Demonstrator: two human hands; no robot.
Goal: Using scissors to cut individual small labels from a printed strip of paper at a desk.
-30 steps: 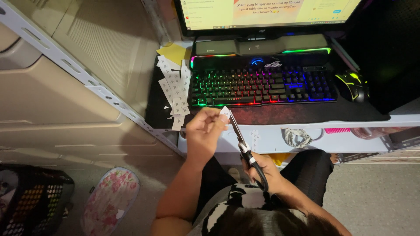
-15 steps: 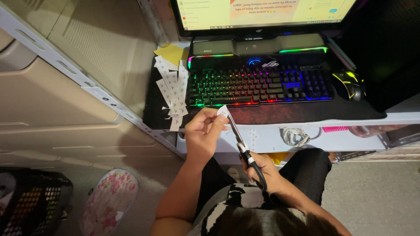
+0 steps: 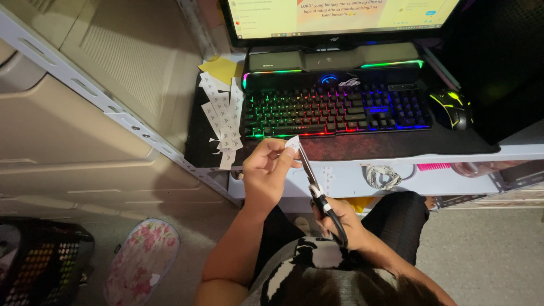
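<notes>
My left hand (image 3: 266, 170) pinches a small white paper piece (image 3: 293, 143) in front of the desk edge. My right hand (image 3: 340, 224) grips black-handled scissors (image 3: 314, 190); their blades point up and left and meet the paper. Left of the keyboard, a pile of white paper cut-outs (image 3: 222, 122) lies on the black desk mat (image 3: 396, 144), with a yellow sheet (image 3: 222, 68) behind it.
A backlit rainbow keyboard (image 3: 334, 107) sits under a lit monitor (image 3: 340, 14), with a black mouse (image 3: 450, 109) at the right. A grey metal shelf rail (image 3: 113, 110) runs diagonally at left. On the floor lie a floral slipper (image 3: 141, 260) and a black mesh basket (image 3: 42, 266).
Both hands have stayed almost in place with the paper and scissors. The view has shifted slightly.
</notes>
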